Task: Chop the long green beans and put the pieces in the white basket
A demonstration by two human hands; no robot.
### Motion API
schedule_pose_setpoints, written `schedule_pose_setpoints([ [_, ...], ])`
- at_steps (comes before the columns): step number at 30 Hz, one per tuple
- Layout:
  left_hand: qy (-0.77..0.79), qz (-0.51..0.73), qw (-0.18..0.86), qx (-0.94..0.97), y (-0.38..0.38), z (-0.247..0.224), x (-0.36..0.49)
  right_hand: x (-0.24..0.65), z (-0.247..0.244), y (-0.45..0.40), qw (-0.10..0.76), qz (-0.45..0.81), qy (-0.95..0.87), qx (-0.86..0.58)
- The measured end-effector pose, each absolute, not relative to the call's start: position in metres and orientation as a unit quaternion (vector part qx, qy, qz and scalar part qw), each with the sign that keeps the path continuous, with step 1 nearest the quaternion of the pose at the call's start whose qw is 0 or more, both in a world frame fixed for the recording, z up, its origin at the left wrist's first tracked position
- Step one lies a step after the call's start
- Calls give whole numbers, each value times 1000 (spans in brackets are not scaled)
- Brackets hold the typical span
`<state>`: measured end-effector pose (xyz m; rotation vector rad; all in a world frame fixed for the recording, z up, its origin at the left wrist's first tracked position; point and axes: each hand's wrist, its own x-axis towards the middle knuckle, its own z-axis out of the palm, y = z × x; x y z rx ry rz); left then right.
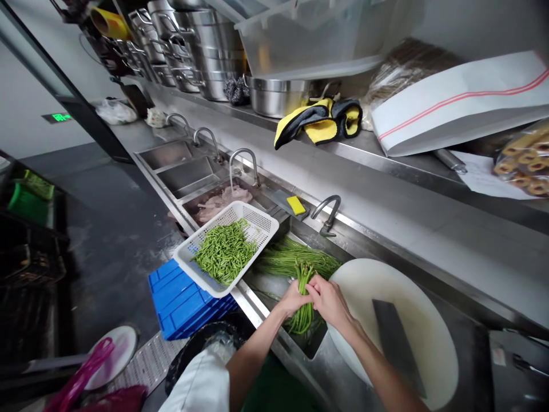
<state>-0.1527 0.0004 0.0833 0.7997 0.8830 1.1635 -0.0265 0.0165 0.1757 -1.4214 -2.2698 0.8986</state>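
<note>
Lower centre of frame | left hand (pixel 293 299), right hand (pixel 328 301): fingers clamped on green-bean bundle (pixel 305 278) | step: apparently evening ends | next move: likely calls for steady grip

The steel sink counter (pixel 330 367) bears a round white board (pixel 433 332) at four o'clock and a white basket (pixel 262 216) at eight.

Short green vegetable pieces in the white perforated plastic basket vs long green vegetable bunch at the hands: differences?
Length: the short green vegetable pieces are stubby; the long green vegetable bunch has long strands.
Arrangement: the pieces lie heaped every which way in the white perforated plastic basket; the bunch is gathered roughly parallel.
Contact: neither hand touches the pieces; the left hand and right hand hold the bunch.
Shared: both are green and slender.
</note>
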Motion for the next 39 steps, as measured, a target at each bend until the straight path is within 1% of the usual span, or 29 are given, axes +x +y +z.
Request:
schedule_pose_setpoints([
  [4, 372, 480, 710, 357, 0, 88, -155, -22, 179, 29, 208, 351, -774, -485],
  [7, 333, 469, 742, 345, 1, 94, -160, -14, 182, 44, 299, 382, -725, -488],
  [9, 300, 456, 764, 343, 3, 97, -163, -10, 183, 51, 333, 433, -683, -484],
  [13, 230, 443, 791, 353, 8, 100, -166, -8, 177, 50, 283, 568, -628, -451],
  [15, 213, 452, 796, 341, 9, 101, -165, -9, 174, 47, 298, 593, -597, -451],
  [18, 203, 456, 804, 323, 10, 102, -164, -10, 170, 44, 369, 576, -569, -456],
  [20, 200, 453, 806, 326, 11, 102, -162, -10, 168, 44, 402, 559, -563, -458],
  [22, 201, 447, 805, 336, 12, 102, -161, -10, 167, 45, 396, 560, -566, -458],
  [27, 202, 416, 812, 356, 10, 101, -159, -4, 167, 46, 328, 586, -574, -468],
  [29, 200, 412, 817, 351, 8, 102, -160, -1, 167, 46, 318, 597, -566, -471],
  [34, 222, 377, 822, 365, 15, 106, -161, -3, 166, 49, 380, 571, -536, -493],
  [37, 276, 376, 787, 403, 25, 108, -163, 3, 160, 55, 396, 534, -535, -521],
  [39, 327, 382, 751, 427, 32, 110, -169, 25, 149, 51, 396, 484, -539, -565],
])
